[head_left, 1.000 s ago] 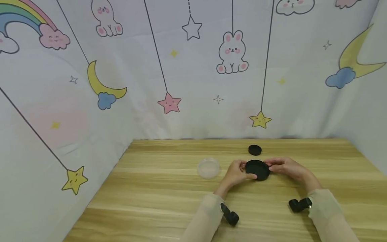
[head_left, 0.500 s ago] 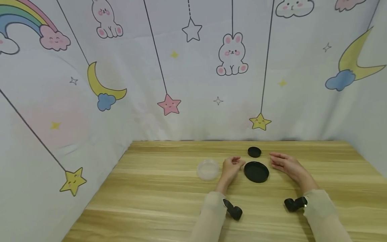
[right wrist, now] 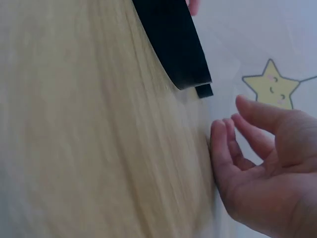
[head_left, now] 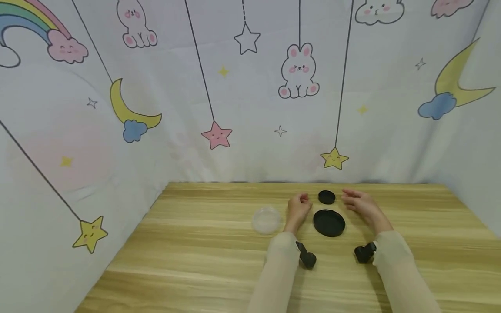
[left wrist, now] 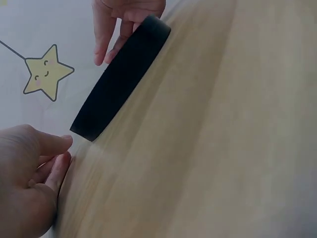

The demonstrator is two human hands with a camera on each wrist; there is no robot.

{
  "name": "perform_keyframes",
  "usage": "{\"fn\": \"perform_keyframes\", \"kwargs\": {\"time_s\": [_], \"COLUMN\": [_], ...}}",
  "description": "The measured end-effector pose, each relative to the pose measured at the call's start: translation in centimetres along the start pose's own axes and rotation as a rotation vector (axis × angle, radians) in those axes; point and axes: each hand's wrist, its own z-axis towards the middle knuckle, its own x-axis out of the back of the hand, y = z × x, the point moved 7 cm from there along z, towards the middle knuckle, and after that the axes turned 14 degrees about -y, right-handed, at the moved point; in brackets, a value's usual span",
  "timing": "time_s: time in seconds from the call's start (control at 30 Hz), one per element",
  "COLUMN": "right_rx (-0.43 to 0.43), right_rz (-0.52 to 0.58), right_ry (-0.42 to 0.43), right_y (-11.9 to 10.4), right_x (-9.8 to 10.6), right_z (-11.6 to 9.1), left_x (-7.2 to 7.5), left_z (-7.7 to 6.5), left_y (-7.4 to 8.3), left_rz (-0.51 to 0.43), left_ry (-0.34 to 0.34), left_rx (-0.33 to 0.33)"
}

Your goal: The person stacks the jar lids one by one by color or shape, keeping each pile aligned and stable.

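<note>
A large black round shallow dish [head_left: 329,223] lies on the wooden table between my hands. Behind it sits a smaller black round piece [head_left: 326,197] of similar shape. My left hand [head_left: 298,212] is left of both, its fingers loosely bent and holding nothing. On the other side, my right hand [head_left: 364,208] has its fingertips close to the small black piece, apart from it and holding nothing. In the left wrist view the large dish [left wrist: 121,82] shows edge-on beyond the left fingertips. The right wrist view has the large dish [right wrist: 173,42] too, a bit of the small piece [right wrist: 204,90] peeking out behind.
A clear round dish [head_left: 266,220] lies left of my left hand. The wooden table [head_left: 203,256] ends at a white cloth backdrop [head_left: 250,108] printed with stars, moons and bunnies. A small black device is strapped at each wrist.
Both hands have let go of the large black dish, which now lies on the table. They have moved apart and farther back, to either side of the small black piece.
</note>
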Motion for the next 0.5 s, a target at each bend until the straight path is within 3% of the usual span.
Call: {"fn": "perform_keyframes", "kwargs": {"time_s": [0.27,0.5], "right_rx": [0.038,0.048], "right_rz": [-0.236,-0.345], "right_ry": [0.022,0.055], "right_y": [0.2,-0.6], "right_x": [-0.9,-1.2], "right_z": [0.6,0.4], "left_x": [-0.3,-0.8], "left_z": [0.5,1.0], "left_y": [-0.7,0.0], "left_rz": [-0.081,0.018], "left_ry": [-0.038,-0.038], "left_rx": [0.099,0.089]}}
